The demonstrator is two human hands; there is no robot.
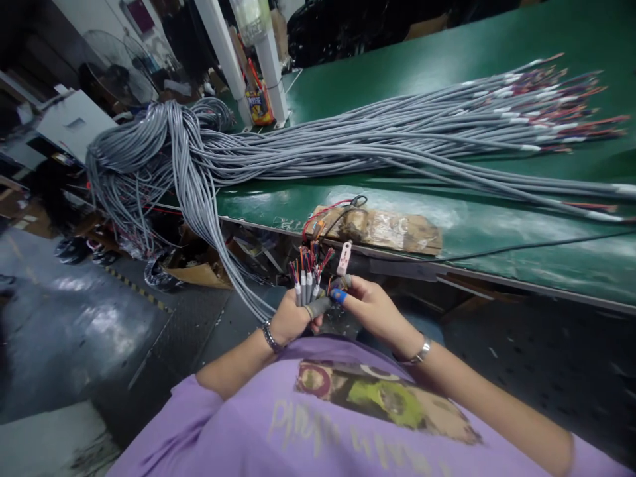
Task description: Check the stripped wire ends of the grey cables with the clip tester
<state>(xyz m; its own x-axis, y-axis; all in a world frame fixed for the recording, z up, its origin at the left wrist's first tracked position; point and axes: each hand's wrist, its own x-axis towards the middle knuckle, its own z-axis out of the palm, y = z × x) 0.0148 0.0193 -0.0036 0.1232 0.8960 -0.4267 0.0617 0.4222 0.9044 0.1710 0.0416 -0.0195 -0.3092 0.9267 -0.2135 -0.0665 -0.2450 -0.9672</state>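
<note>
My left hand (298, 315) is closed around several grey cables (248, 298), their stripped ends standing up above the fist. Fine coloured wires (309, 258) fan out from white-wrapped tips there. Close beside it, my right hand (365, 301) pinches at the wire ends, a blue wrap on its thumb and a grey cover on a finger. What lies between those fingertips is too small to make out. A pale pink tag-like piece (344, 258) sticks up just above the right fingers.
A large bundle of grey cables (318, 149) runs along the green table (546, 258) and droops over its left side. At the near edge lies a taped wooden block (397, 232) with red and black leads. A white post (272, 73) rises behind; cardboard (199, 270) sits below.
</note>
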